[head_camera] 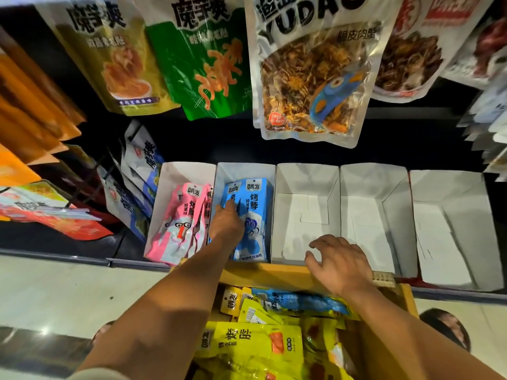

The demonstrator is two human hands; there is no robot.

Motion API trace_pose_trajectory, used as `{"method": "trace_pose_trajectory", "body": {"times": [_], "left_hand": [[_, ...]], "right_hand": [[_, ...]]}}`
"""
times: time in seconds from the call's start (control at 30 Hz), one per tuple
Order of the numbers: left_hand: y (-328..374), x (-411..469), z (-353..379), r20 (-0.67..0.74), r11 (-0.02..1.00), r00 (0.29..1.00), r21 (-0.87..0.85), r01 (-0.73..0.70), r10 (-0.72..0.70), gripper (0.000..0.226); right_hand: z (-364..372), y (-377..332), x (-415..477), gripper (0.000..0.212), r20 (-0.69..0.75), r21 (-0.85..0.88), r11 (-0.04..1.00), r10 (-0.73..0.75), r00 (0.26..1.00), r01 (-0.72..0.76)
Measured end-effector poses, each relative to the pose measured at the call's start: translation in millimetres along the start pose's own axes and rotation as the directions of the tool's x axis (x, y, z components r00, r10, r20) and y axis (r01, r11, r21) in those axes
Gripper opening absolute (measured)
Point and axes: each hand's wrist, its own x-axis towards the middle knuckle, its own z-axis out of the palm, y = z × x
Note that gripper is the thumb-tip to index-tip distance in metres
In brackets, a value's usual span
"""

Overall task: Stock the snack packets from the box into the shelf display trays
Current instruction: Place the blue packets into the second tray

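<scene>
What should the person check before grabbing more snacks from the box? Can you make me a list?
1. The blue packets sit inside the second tray: ok.
2. Left hand clear of that tray: not ok, it rests on the blue packets.
3. Right hand empty: ok, fingers spread, holding nothing.
4. Third tray free for packets: ok, nothing in it.
5. Box has stock left: ok, yellow packets and one loose blue packet show.

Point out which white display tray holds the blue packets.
The second tray from the left, where the left hand touches the blue packets. The leftmost tray holds pink packets; the other three trays show bare floors.
</scene>
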Motion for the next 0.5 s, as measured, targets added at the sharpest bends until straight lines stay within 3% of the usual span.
{"method": "trace_pose_trajectory", "body": {"times": [0.27, 0.5], "left_hand": [[-14.4, 2.3, -2.0, 0.080, 0.998, 0.995, -0.007, -0.066, 0.066, 0.053], [-11.4, -33.7, -20.2, 0.108, 0.979, 0.982, 0.116, -0.167, 0.155, 0.043]], "right_hand": [[1.1, 0.1, 0.6, 0.065, -0.017, -0.001, 1.000, 0.003, 1.000, -0.003], [0.6, -0.6, -0.3, 0.062, -0.024, 0.024, 1.000, 0.016, 1.000, -0.016]]}}
